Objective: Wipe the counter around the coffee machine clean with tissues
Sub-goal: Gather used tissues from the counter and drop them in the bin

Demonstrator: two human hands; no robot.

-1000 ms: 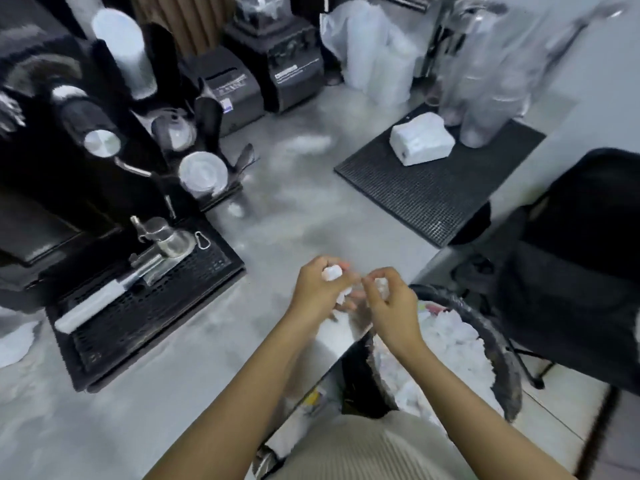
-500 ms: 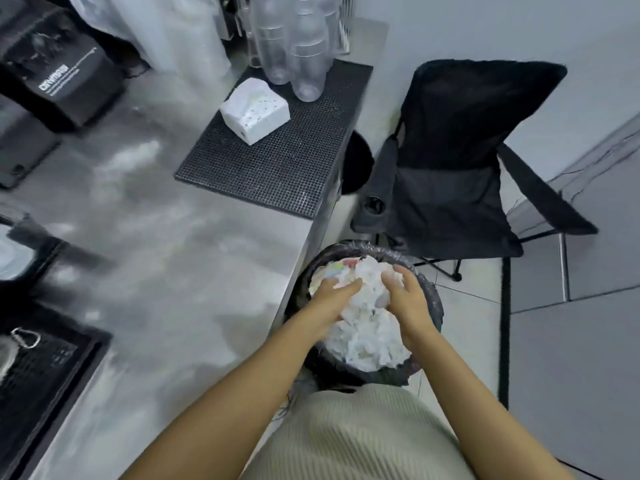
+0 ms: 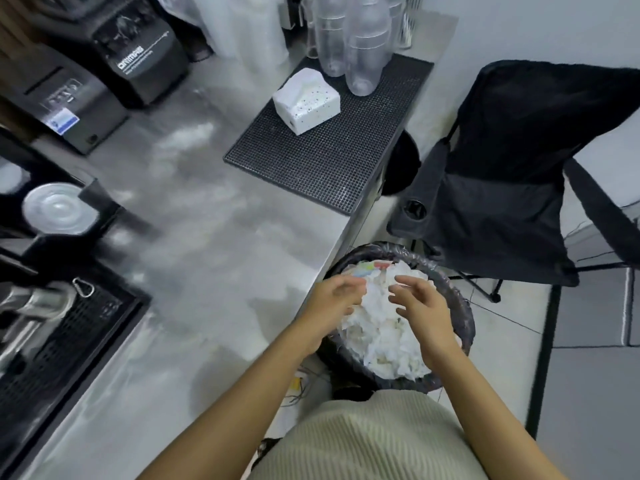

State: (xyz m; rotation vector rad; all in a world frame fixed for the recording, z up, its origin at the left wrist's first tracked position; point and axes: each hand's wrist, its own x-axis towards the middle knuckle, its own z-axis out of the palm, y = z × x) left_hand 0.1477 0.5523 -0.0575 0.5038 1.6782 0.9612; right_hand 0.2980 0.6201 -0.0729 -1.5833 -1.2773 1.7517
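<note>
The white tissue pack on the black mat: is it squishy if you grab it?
Probably squishy: the tissue pack looks dented on top. Likely light, since it holds paper. The bumpy black mat under it should keep it from sliding easily.

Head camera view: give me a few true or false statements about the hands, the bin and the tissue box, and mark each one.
1. The left hand and the right hand are both above the bin. True.
2. The right hand grips a crumpled tissue. False: its fingers are relaxed and hold nothing, and so are the left hand's.
3. The tissue box sits on the black mat on the counter. True.
4. The bin is empty. False: it is heaped with crumpled white tissues.
</note>
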